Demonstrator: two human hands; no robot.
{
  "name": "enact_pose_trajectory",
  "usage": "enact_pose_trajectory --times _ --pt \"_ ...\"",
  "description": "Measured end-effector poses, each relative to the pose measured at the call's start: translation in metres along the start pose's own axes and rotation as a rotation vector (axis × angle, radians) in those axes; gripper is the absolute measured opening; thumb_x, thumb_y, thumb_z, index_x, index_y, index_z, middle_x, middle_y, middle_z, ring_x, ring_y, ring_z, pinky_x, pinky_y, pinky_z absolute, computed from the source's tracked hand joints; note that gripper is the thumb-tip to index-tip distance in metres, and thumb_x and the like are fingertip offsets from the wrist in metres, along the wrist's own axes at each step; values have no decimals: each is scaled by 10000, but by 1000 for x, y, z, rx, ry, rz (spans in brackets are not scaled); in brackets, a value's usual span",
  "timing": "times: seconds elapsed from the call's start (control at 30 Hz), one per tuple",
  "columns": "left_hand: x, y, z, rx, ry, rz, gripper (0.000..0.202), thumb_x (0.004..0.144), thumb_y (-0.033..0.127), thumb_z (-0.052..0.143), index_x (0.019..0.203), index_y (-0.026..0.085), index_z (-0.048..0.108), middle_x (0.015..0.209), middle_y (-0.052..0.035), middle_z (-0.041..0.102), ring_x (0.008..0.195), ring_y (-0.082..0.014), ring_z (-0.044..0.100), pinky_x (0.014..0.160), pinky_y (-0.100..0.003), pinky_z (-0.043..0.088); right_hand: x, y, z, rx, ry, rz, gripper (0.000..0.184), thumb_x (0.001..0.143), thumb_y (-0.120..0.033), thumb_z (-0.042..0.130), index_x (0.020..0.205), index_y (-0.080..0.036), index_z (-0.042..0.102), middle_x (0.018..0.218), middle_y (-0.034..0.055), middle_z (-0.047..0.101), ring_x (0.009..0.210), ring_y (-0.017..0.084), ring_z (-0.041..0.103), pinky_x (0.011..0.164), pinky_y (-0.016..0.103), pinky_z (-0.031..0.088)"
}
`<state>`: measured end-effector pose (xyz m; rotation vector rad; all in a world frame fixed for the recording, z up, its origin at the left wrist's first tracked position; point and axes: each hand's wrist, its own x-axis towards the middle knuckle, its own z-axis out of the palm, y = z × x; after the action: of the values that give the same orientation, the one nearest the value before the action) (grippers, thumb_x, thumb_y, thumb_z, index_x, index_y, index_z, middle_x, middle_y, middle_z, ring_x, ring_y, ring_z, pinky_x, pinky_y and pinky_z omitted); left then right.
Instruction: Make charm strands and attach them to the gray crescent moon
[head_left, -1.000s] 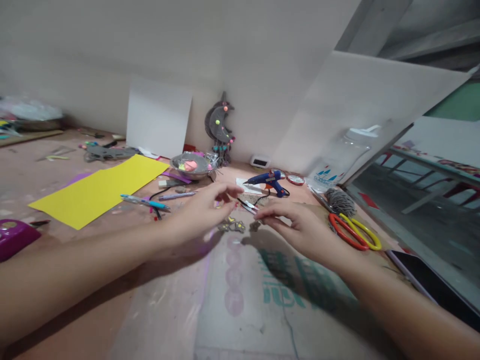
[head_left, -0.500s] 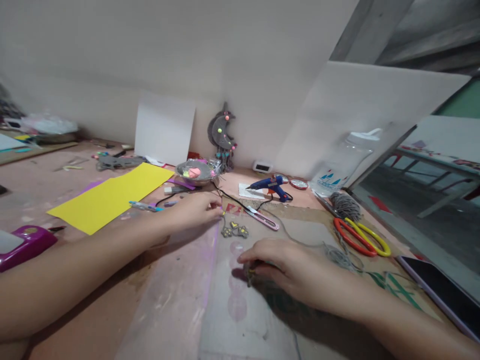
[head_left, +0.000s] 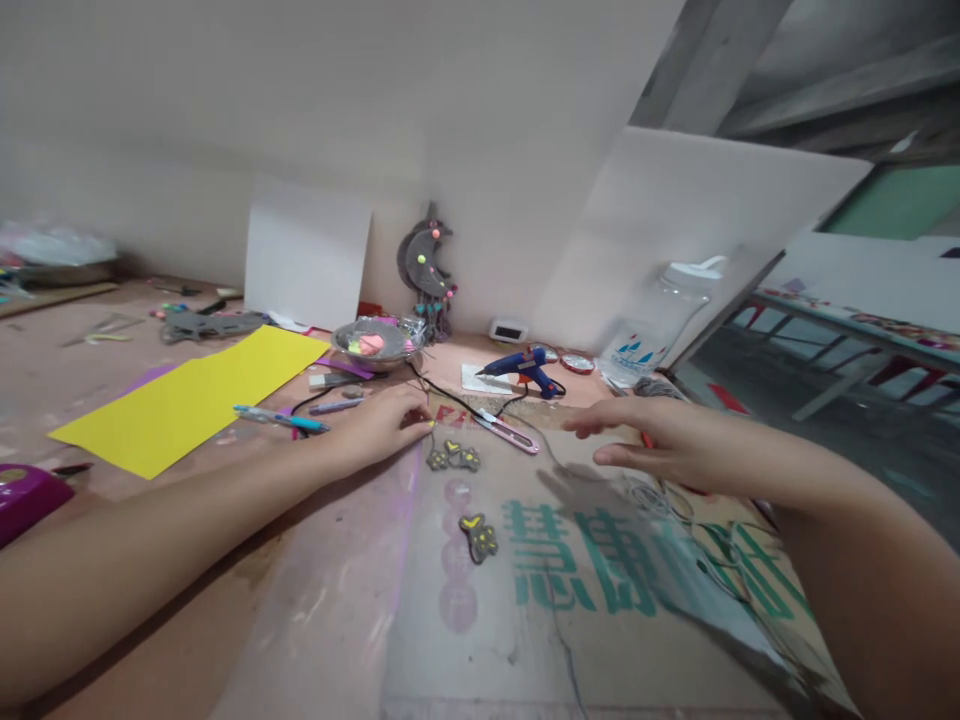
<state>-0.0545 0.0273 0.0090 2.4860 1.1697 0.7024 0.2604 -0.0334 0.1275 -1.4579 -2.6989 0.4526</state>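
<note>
My left hand (head_left: 391, 428) rests at the middle of the table, thumb and fingertips pinched on a thin strand of grey yarn (head_left: 431, 441). The strand leads down to small grey felt pieces with yellow patches (head_left: 452, 457), lying on the covered cardboard (head_left: 517, 640). Nearer to me, a separate grey felt piece with yellow patches (head_left: 478, 539) lies flat on the cardboard. My right hand (head_left: 652, 435) hovers above the board's right side, fingers apart and holding nothing. Beneath and beside it is loose grey yarn (head_left: 667, 500). Scissors with red handles (head_left: 647, 440) are mostly hidden behind this hand.
A pink box cutter (head_left: 510, 432) and a blue glue gun (head_left: 525, 370) lie beyond the felt pieces. Yellow paper (head_left: 195, 400), a pen (head_left: 281, 417) and a bowl of pompoms (head_left: 379, 345) are to the left. At the back right stands a clear bottle (head_left: 660, 320).
My right hand has let go of the felt piece, leaving it on the cardboard, and has moved up and right toward the scissors. My left hand keeps its pinch; the view has shifted slightly.
</note>
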Motion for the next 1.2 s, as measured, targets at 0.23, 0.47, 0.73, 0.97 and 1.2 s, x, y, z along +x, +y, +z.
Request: enact_pose_trajectory --times 0.23,0.47,0.73,0.97,1.2 --pt "0 4 -12 -1 3 -84 181 843 287 491 912 187 625 909 -38 659 800 -180 593 707 -274 440 1 28 5 -87 20 93 404 833 -441 556 1178 -250 645 1188 75 658 1018 269 641 832 377 524" --pt "19 -8 -66 351 208 -322 418 849 554 433 948 180 592 871 -71 679 772 -226 612 611 -270 378 -2 17 3 -58 -32 24 388 848 -371 548 1225 -303 604 1154 42 675 946 238 663 743 318 529" --pt "35 -20 -57 522 164 -275 299 862 386 482 1041 178 601 949 -112 687 853 -258 626 685 -300 416 20 -1 27 -5 47 -97 383 855 -316 528 1232 -295 587 1081 32 688 852 198 639 755 305 486" --pt "29 2 -74 590 320 -186 316 910 280 395 1000 156 670 980 -133 665 930 -260 609 790 -333 424 57 3 95 -39 316 10 207 854 -242 549 1019 -152 636 1045 128 642 993 236 566 862 361 421" --pt "13 53 -74 325 447 69 260 888 324 510 1019 196 694 990 -47 706 844 -170 638 752 -266 458 58 8 92 98 349 77 140 827 -216 534 929 -149 601 850 57 644 726 151 561 663 262 423"
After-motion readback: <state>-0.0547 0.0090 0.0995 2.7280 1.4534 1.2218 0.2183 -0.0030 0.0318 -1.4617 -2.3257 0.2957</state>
